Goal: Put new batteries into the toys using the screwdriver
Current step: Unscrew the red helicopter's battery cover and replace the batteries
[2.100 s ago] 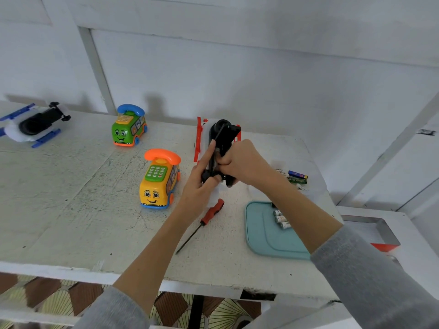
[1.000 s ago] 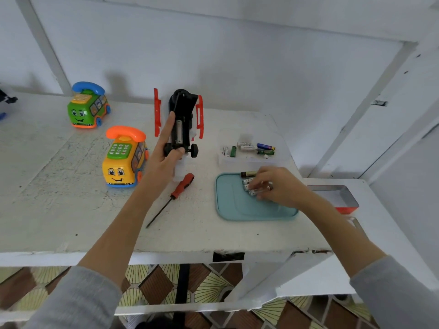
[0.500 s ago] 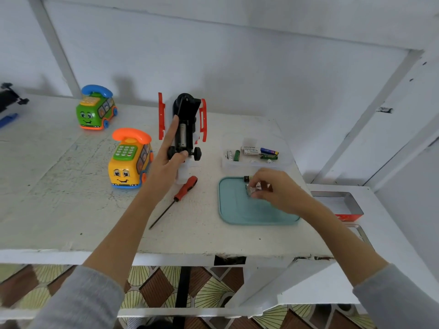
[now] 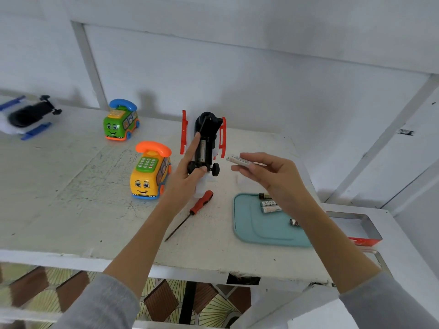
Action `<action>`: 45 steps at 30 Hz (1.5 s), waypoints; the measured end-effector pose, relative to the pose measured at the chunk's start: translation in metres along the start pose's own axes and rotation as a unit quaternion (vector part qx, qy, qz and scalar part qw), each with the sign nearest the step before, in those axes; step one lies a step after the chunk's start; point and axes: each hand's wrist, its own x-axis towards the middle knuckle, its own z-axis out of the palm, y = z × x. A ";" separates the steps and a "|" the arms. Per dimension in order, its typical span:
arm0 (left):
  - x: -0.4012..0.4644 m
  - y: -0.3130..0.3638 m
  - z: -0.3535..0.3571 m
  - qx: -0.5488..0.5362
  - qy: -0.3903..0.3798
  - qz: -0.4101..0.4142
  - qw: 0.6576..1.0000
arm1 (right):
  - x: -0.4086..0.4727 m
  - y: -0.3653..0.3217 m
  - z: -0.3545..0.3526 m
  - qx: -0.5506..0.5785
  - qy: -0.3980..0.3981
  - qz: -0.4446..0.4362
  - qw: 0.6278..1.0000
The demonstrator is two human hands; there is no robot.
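Batteries (image 4: 269,206) mostly lie on the teal tray (image 4: 247,224); right hand (image 4: 268,172) pinches one (image 4: 238,160) just beside the black toy (image 4: 206,141), which the left hand (image 4: 187,172) grips upright, compartment open with one cell apparently in. Screwdriver (image 4: 190,213) lies on the table (image 4: 71,198). Guessing closing up and the phone toys (image 4: 150,172) remain.

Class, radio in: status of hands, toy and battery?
Left hand grips black toy, compartment open. Right hand pinches battery, beside toy. Nothing between them.
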 end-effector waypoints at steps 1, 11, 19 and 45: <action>0.000 0.000 0.000 -0.002 -0.001 0.003 1.000 | 0.004 -0.001 0.004 -0.015 0.005 -0.011 1.000; 0.002 -0.002 0.001 -0.034 -0.008 0.017 0.999 | 0.042 0.004 0.034 -0.157 0.040 -0.089 0.983; 0.006 0.002 0.004 -0.037 -0.019 0.014 0.999 | 0.058 0.009 0.038 -0.438 0.005 -0.209 0.874; 0.009 0.000 0.003 -0.013 -0.036 0.019 0.999 | 0.069 0.009 0.042 -0.514 -0.071 -0.135 0.844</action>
